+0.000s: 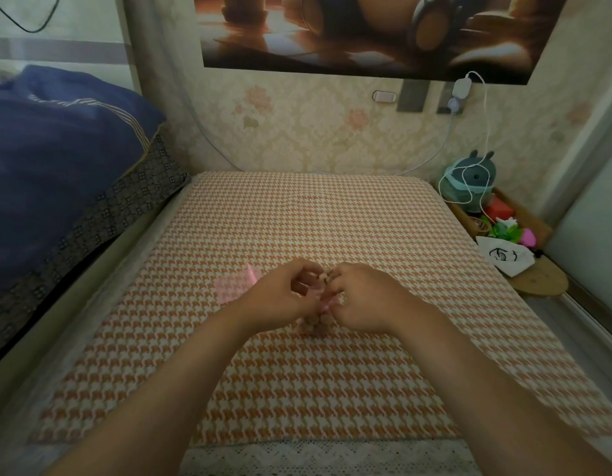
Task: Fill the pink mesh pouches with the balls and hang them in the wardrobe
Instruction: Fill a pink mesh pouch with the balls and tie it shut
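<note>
both hands, left hand (pixel 280 295) & right hand (pixel 361 297), pinching a ball-filled pink mesh pouch (pixel 315 322) shut over the houndstooth bed (pixel 297 389); next: cinch, then wardrobe.

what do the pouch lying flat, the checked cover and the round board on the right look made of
Pouch: thin, see-through pink mesh, probably synthetic; the cover's pattern shows through it. Cover: woven fabric, matte, with an orange-and-cream houndstooth weave. Board: looks like pale wood or bamboo, smooth and unpainted, though blur leaves this open.
</note>
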